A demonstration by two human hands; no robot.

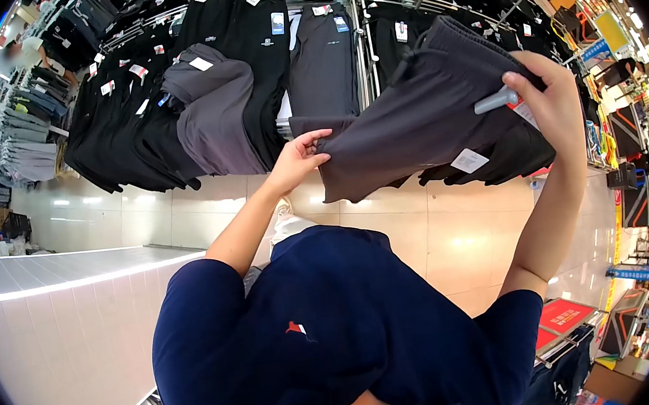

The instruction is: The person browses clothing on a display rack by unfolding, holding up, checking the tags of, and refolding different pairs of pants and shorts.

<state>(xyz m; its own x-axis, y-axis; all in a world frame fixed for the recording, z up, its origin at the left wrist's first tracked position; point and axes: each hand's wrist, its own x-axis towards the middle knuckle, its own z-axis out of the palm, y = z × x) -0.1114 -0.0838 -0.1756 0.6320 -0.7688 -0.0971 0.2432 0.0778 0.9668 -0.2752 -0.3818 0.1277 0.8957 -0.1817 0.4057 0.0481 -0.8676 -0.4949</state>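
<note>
Hanging black trousers (265, 68): a broad dark row ahead of the left fingertips, running off past them to the left.
Dark grey garment (410, 120): right here, stretched between both sets of fingers; I'd call it light, limp, maybe a touch slippery.
Waistband (473, 41): gathered, just above the right thumb; stretchy, I'd guess, and my best place to take hold.
Right hand (555, 94): closed on the waistband end, thumb in front; what the hidden fingers do, I can't tell.
Left hand (299, 163): lightly pinching the leg's edge, thumb against fingertips; a soft grip should do, the cloth will just fold.
White tag (469, 160): below the right fingers; whose it is, I can't tell.
Pale grey piece (496, 100): stiff-looking, jutting out below the right thumb.
</note>
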